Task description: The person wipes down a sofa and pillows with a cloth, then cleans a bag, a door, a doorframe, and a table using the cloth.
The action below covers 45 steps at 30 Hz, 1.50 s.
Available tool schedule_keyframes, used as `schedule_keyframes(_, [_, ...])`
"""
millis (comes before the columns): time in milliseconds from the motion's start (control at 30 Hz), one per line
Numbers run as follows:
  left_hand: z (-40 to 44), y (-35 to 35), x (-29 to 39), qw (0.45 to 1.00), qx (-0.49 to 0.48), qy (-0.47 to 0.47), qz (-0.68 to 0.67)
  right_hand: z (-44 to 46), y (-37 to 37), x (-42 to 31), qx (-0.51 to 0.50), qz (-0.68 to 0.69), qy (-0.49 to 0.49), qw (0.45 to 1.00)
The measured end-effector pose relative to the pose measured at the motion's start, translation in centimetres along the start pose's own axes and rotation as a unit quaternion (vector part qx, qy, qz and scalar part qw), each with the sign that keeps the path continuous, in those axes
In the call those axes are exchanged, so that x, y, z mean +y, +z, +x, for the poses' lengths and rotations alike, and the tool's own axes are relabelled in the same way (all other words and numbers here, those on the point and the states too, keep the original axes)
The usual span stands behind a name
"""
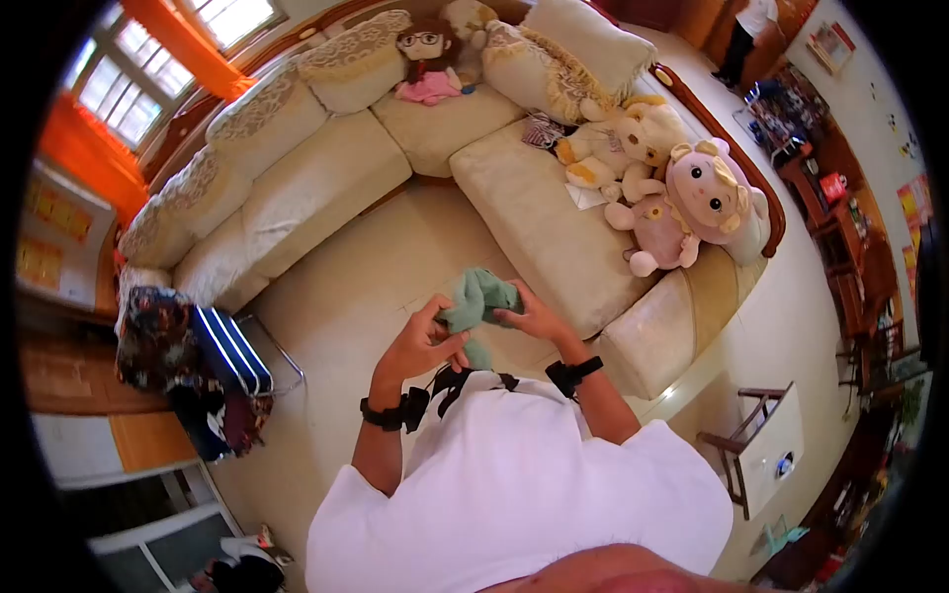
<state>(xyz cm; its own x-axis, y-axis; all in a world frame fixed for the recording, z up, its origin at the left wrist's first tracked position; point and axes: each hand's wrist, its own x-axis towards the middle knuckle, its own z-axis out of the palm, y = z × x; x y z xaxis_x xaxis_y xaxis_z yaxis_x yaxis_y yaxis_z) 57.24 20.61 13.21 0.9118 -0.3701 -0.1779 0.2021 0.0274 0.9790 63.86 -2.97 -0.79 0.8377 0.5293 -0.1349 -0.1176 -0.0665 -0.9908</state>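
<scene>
A soft green cloth item is held up in front of my white shirt, bunched and folded over, with a part hanging below. Its exact kind I cannot make out. My left hand grips its left side between thumb and fingers. On the right side, my right hand pinches it, fingers partly hidden behind the fabric. Each wrist wears a black band. Dark straps or cords show just under the cloth, at my waist.
A cream corner sofa curves around ahead. On it sit a doll with glasses, a plush dog and a pink plush toy. A folding chair stands left, a small table right. Another person stands far off.
</scene>
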Motion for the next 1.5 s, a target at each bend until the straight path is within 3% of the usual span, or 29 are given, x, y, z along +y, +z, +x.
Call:
schedule_keyframes(100, [4.3,-3.1,1.8,0.995,-0.098,-0.014,0.006,3.2,-2.5,1.2,0.032,-0.001,0.089,0.996])
schedule_keyframes(133, [6.1,-3.8,1.9,0.978,-0.149,0.038,0.141,3.9,-3.1,1.1,0.05,0.005,0.089,0.995])
schedule_keyframes(167, [8.5,-4.2,2.2,0.937,-0.197,0.101,0.269,4.8,-4.5,0.9,0.037,-0.048,0.045,0.997])
schedule_keyframes(233, [12.5,-4.2,3.3,0.942,-0.251,0.071,0.214,6.3,-6.1,-1.2,0.035,-0.098,0.012,0.994])
schedule_keyframes(300, [16.8,-4.3,2.9,0.901,-0.296,0.13,0.29,7.7,-7.3,-4.0,-0.023,-0.092,-0.062,0.994])
schedule_keyframes(433, [24.6,-5.1,5.5,0.896,-0.326,0.08,0.292,10.9,-10.1,-2.6,-0.032,-0.132,-0.095,0.986])
schedule_keyframes(500, [29.5,-5.4,3.9,0.925,-0.223,0.171,0.255,13.1,-13.0,-2.5,0.089,-0.104,-0.062,0.989])
schedule_keyframes(533, [32.2,-5.8,3.1,0.904,-0.216,0.225,0.293,14.2,-14.9,-3.5,0.09,-0.106,-0.063,0.988])
schedule_keyframes(567, [35.1,-6.1,1.3,0.903,-0.217,0.229,0.292,15.0,-17.5,-4.5,0.107,-0.034,0.002,0.994])
schedule_keyframes(600, [37.3,-6.5,-1.0,0.902,-0.225,0.188,0.318,15.5,-19.6,-5.8,0.124,0.044,0.069,0.989])
schedule_keyframes(667, [41.9,-5.6,-1.1,0.891,-0.243,0.144,0.355,16.8,-24.5,-8.1,0.162,0.019,0.065,0.985])
schedule_keyframes(700, [44.0,-2.6,-4.2,0.911,-0.268,0.091,0.3,15.1,-26.7,-6.2,0.199,-0.014,0.086,0.976])
schedule_keyframes(733, [45.8,-2.1,-3.9,0.919,-0.289,0.038,0.267,15.3,-27.0,-7.6,0.211,0.0,0.084,0.974])
schedule_keyframes(767, [48.0,-2.8,-1.3,0.909,-0.299,0.038,0.289,16.8,-27.5,-11.1,0.338,0.127,-0.017,0.933])
schedule_keyframes(800, [50.3,-2.7,0.3,0.902,-0.307,0.041,0.3,17.7,-28.8,-13.1,0.45,0.243,-0.113,0.852])
schedule_keyframes(833, [52.5,-2.3,0.6,0.897,-0.317,0.039,0.304,18.2,-30.8,-13.2,0.461,0.25,-0.12,0.843])
schedule_keyframes(900, [56.7,-1.4,-0.6,0.888,-0.327,0.046,0.319,17.3,-34.9,-12.7,0.472,0.01,-0.152,0.868])
schedule_keyframes(933, [59.2,-0.6,-0.3,0.885,-0.345,0.033,0.31,16.9,-35.6,-13.9,0.485,0.011,-0.148,0.862])
schedule_keyframes(1000, [64.7,1.7,-0.8,0.873,-0.382,0.022,0.304,16.3,-37.0,-16.2,0.543,-0.28,-0.143,0.778])
schedule_keyframes(1033, [67.3,2.8,-1.0,0.86,-0.39,0.13,0.302,15.8,-37.9,-17.2,0.559,-0.277,-0.137,0.769])
schedule_keyframes(1067, [70.0,4.4,-2.1,0.839,-0.397,0.237,0.288,15.1,-39.0,-17.3,0.521,-0.39,-0.063,0.757])
schedule_keyframes(1100, [72.9,5.8,-2.3,0.829,-0.416,0.238,0.287,14.9,-39.9,-17.6,0.473,-0.491,0.013,0.731])
schedule_keyframes(1167, [79.2,8.6,-2.5,0.787,-0.297,0.367,0.397,15.7,-42.0,-17.2,0.518,-0.498,0.017,0.695])
schedule_keyframes(1300, [91.9,12.6,-4.7,0.847,-0.227,0.316,0.363,18.0,-46.9,-15.7,0.601,-0.468,0.017,0.647])
schedule_keyframes(1333, [96.4,13.3,-6.2,0.856,-0.253,0.284,0.35,18.3,-48.3,-15.8,0.617,-0.455,0.007,0.642])
schedule_keyframes(1367, [100.4,14.8,-7.8,0.853,-0.232,0.296,0.361,18.7,-49.9,-15.0,0.619,-0.461,0.023,0.636])
schedule_keyframes(1433, [106.6,17.6,-11.0,0.825,-0.142,0.36,0.411,19.1,-52.9,-13.3,0.662,-0.405,-0.05,0.629])
schedule_keyframes(1467, [107.6,19.3,-12.4,0.828,-0.151,0.357,0.406,18.9,-54.5,-11.4,0.654,-0.367,-0.068,0.658])
schedule_keyframes(1500, [109.3,21.3,-12.0,0.848,-0.159,0.296,0.409,18.9,-55.7,-10.8,0.661,-0.368,-0.065,0.65])
